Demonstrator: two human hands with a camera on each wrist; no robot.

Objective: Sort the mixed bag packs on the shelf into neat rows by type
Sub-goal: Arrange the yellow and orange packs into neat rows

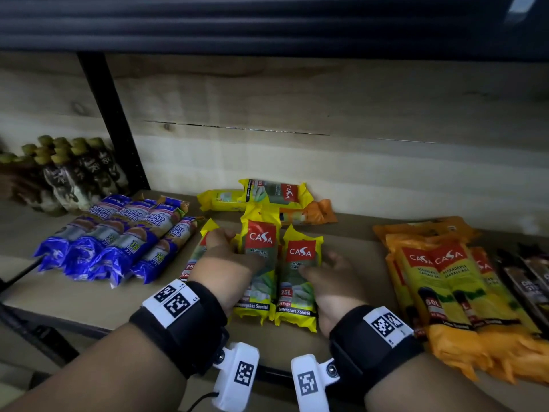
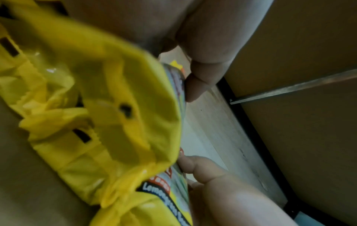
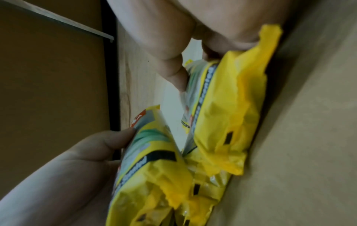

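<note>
— How far along does the sorting look?

— Partway, I'd say. The blue packs [image 1: 113, 236] lie in a tidy row at the left of the shelf [image 1: 350, 230], and the big 60L packs [image 1: 445, 281] are grouped on the right, though they overlap loosely.

— And the middle?

— That's the row in progress. The left hand [image 1: 228, 263] has its fingers curled round one yellow 25L pack [image 1: 260, 263], and the right hand [image 1: 335, 281] grips the second 25L pack [image 1: 300, 275] beside it, thumb on its face. Both packs lie lengthwise on the shelf, edges touching. A third yellow pack [image 1: 197, 254] peeks out under the left hand.

— What's left?

— The stray packs at the back [image 1: 267, 194], lying crosswise against the wall, with an orange one [image 1: 309, 215] mixed in. Those need pulling into their rows, I'd judge.
</note>
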